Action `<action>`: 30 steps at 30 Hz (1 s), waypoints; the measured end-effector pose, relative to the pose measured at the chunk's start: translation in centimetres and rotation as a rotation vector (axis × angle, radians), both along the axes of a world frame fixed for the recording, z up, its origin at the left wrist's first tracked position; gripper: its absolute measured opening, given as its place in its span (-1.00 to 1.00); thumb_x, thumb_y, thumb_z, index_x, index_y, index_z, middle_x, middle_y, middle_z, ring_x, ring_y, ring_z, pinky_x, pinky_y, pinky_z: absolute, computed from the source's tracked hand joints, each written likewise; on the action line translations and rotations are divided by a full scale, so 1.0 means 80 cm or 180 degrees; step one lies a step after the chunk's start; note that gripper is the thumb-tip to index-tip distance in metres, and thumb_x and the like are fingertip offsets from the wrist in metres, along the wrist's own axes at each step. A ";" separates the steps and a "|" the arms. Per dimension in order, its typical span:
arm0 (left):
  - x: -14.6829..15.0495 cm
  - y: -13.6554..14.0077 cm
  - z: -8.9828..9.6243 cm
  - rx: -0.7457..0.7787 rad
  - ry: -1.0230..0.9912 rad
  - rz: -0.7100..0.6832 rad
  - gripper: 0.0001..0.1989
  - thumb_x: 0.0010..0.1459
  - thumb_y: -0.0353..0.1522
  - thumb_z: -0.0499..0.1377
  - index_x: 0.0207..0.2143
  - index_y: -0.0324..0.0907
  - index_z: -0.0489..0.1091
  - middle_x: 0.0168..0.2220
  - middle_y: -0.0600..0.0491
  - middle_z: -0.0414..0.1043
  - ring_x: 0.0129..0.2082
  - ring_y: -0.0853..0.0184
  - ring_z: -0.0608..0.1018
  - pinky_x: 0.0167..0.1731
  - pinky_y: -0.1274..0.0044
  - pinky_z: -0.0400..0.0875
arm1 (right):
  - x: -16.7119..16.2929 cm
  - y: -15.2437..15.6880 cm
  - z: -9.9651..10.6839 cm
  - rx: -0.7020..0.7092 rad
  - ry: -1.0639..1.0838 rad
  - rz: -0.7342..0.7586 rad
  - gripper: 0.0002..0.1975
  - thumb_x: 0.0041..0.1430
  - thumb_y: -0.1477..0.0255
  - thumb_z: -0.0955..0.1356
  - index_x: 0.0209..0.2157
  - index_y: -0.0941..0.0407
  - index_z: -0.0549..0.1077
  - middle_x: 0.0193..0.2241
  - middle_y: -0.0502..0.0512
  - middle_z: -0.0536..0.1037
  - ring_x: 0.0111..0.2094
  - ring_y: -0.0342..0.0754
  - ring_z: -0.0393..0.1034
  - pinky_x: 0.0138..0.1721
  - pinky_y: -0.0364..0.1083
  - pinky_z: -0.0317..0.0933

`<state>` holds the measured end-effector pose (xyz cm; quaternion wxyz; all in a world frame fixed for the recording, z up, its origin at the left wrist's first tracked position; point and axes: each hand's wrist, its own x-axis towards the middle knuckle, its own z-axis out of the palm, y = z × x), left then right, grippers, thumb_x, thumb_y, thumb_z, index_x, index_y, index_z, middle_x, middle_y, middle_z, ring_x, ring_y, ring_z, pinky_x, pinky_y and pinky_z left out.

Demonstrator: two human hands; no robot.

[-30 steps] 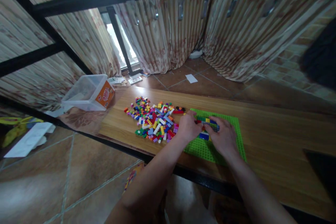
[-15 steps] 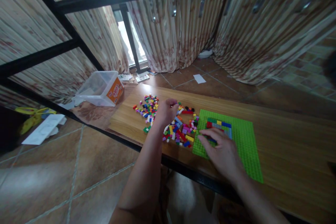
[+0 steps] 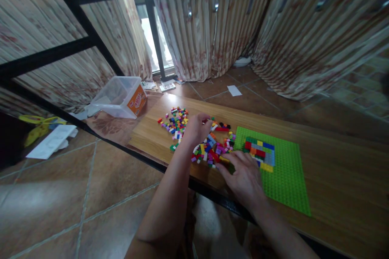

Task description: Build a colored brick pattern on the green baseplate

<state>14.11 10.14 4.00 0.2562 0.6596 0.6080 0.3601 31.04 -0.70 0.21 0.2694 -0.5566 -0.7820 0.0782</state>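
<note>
Loose toy building bricks (image 3: 176, 119) of many colours lie in a spread-out pile on the wooden table. Over the middle of that pile is my left hand (image 3: 197, 128), its fingers curled and pinched together; whatever they hold, if anything, is hidden. My right hand (image 3: 244, 175) reaches to the pile's near right side, thumb and fingers apart around the loose bricks there. A yellow brick (image 3: 224, 159) lies by its fingertips. Partly under this hand is the green baseplate (image 3: 288, 174), bearing a flat patch of joined bricks (image 3: 259, 153) in red, blue, grey and yellow.
The wooden table (image 3: 340, 174) has a dark front rail. Beyond its left end stands a clear plastic box (image 3: 121, 101) with an orange label. A black metal frame (image 3: 106, 58) crosses the view before striped curtains (image 3: 194, 32). Papers (image 3: 234, 90) lie on the tiled floor.
My right hand has moved left, off the joined bricks and onto the edge of the loose pile, uncovering more of the patch. My left hand stays over the pile. The view has shifted slightly.
</note>
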 end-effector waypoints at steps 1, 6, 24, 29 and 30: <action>0.001 0.000 0.001 -0.0028 0.0008 0.0012 -0.79 0.06 -0.43 0.11 -0.31 -0.25 0.54 -0.42 0.06 0.53 -0.38 0.37 0.50 -0.40 0.62 0.34 | -0.004 0.001 -0.001 0.0004 -0.0020 -0.0004 -0.75 0.17 0.24 0.35 -0.21 0.08 0.52 -0.23 0.13 0.51 -0.17 0.08 0.32 -0.14 0.04 0.15; 0.002 -0.002 0.005 -0.0054 -0.0009 0.0056 -0.82 0.04 -0.44 0.14 -0.34 -0.25 0.54 -0.42 0.05 0.53 -0.37 0.36 0.50 -0.36 0.60 0.36 | -0.020 0.005 -0.002 -0.0146 -0.0089 -0.0132 -0.87 0.17 0.35 0.35 -0.30 0.08 0.53 -0.27 0.12 0.51 -0.19 0.08 0.30 -0.13 0.03 0.14; 0.042 -0.018 0.001 -0.0282 -0.0528 -0.1395 -0.80 0.12 -0.40 0.10 -0.27 -0.26 0.49 -0.38 0.07 0.52 -0.40 0.42 0.48 -0.38 0.63 0.34 | 0.081 0.028 0.023 -0.0299 0.1627 -0.1009 -0.81 0.11 0.27 0.35 -0.30 0.08 0.49 -0.33 0.07 0.56 -0.32 -0.03 0.46 -0.23 -0.04 0.31; 0.064 -0.025 -0.001 -0.0367 -0.0322 -0.1573 -0.83 0.10 -0.47 0.07 -0.36 -0.26 0.47 -0.46 0.09 0.47 -0.44 0.43 0.46 -0.42 0.64 0.31 | 0.116 0.031 0.029 -0.0270 0.1540 -0.1371 -0.79 0.07 0.27 0.36 -0.28 0.08 0.52 -0.33 0.08 0.60 -0.32 0.00 0.49 -0.20 0.01 0.34; 0.067 -0.026 -0.001 -0.0364 -0.0265 -0.1576 -0.84 0.09 -0.48 0.08 -0.36 -0.26 0.47 -0.47 0.10 0.46 -0.45 0.43 0.46 -0.43 0.64 0.30 | 0.119 0.030 0.029 -0.0262 0.1516 -0.1357 -0.78 0.07 0.28 0.36 -0.27 0.08 0.52 -0.32 0.09 0.60 -0.31 0.01 0.50 -0.19 0.01 0.35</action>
